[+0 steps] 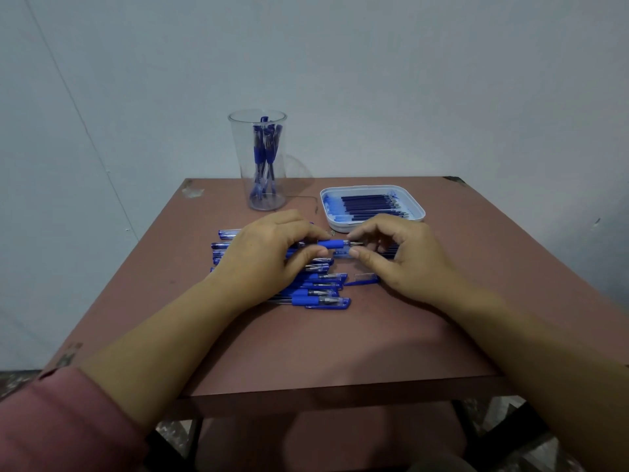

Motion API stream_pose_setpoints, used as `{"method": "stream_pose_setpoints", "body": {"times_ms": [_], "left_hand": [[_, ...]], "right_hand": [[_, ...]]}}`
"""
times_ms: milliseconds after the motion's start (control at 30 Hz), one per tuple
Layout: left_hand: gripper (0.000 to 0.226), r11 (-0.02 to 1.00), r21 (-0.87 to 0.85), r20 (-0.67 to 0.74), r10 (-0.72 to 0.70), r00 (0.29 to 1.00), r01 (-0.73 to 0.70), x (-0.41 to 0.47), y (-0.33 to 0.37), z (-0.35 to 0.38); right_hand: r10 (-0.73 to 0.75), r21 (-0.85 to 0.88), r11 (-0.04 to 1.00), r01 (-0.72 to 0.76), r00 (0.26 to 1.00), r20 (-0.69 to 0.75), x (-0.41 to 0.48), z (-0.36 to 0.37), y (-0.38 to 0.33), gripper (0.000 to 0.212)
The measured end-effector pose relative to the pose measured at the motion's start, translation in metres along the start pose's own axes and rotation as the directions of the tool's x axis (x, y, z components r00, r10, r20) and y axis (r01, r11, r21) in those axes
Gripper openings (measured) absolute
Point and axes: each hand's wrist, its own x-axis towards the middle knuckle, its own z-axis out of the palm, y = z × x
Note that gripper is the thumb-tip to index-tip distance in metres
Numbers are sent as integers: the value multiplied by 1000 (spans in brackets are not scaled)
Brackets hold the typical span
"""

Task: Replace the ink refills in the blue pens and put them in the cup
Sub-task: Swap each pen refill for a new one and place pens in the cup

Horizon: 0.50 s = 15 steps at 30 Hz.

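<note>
My left hand (272, 253) grips a blue pen (332, 244) by its barrel, the blue grip section pointing right. My right hand (394, 253) pinches the pen's clear tip end between thumb and fingers. Both hands hover over a pile of several blue pens (320, 289) lying on the brown table (340, 342). A loose pen cap (362, 280) lies just right of the pile. A clear plastic cup (262, 158) at the back holds several blue pens upright. A white tray (372, 207) at the back right holds several dark blue ink refills.
The table stands against a pale wall, its front edge close to me. Some refills lie on the table under my right hand (388, 250). Below the table, a dark frame and a speckled floor (510, 434) show.
</note>
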Motion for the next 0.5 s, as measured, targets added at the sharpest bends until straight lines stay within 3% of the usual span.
{"method": "stream_pose_setpoints", "body": {"times_ms": [100,267,400,500], "left_hand": [[36,1000,-6,-11,-2,1000,2,0,0,0],[36,1000,11,6,10,1000,-10,0,1,0],[34,1000,17,6,8,1000,-8,0,0,0],[35,1000,16,3,6,1000,-6,0,1,-1]], "right_hand": [[30,41,999,-30,1000,3,-2,-2,-3,26],[46,10,999,-47,998,31,0,0,-1,7],[60,42,997,-62,997,47,-1,0,-1,20],[37,32,999,-38,999,33,1,0,-1,15]]}}
